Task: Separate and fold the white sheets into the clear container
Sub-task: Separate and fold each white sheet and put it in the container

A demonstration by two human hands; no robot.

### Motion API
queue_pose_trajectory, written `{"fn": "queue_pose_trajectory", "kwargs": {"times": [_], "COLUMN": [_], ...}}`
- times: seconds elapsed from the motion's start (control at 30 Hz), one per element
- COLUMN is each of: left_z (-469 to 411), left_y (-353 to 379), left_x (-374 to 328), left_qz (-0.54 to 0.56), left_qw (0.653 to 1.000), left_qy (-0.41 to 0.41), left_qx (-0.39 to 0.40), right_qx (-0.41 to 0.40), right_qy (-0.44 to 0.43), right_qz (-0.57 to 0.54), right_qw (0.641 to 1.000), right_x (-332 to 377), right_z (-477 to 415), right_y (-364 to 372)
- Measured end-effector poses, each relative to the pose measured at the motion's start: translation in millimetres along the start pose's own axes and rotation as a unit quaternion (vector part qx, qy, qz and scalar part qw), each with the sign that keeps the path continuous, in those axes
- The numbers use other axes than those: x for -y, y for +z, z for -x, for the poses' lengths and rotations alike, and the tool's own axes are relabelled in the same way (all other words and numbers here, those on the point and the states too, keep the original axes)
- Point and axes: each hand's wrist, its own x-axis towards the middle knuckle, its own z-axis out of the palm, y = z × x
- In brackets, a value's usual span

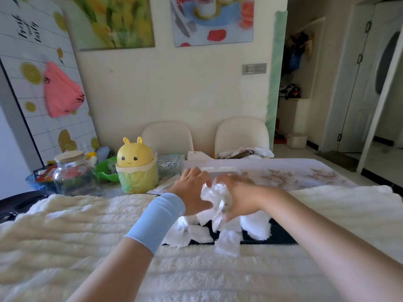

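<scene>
Both hands [193, 194] [239, 199] seemingly clutch bunched white sheets [216, 194].

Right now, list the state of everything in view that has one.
Held sheets, crumpled, lifted between both hands.
Left hand, gripping them.
Right hand, gripping them.
Loose sheets, scattered under the hands.
Glass jar, lid on.
Yellow bin, lid shut.
</scene>
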Motion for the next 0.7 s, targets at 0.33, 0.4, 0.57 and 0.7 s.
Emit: {"fn": "queue_pose_trajectory", "kwargs": {"times": [0.33,0.4,0.57,0.7], "left_z": [30,36,42,26], "left_y": [18,22,23,17], "left_x": [-28,-29,-18,-9], "left_qz": [0.028,0.015,0.139,0.258], "left_qw": [0.979,0.974,0.97,0.963], "left_qy": [-0.042,-0.045,-0.057,-0.043], "left_qx": [0.199,0.221,0.189,0.06], "right_qx": [0.117,0.127,0.081,0.042], "right_qy": [-0.03,-0.03,-0.014,0.016], "right_qz": [0.035,0.059,0.009,-0.148], "right_qw": [0.992,0.99,0.997,0.988], "right_x": [30,32,25,12], "right_z": [40,40,34,32], "right_y": [11,22,15,-13]}}
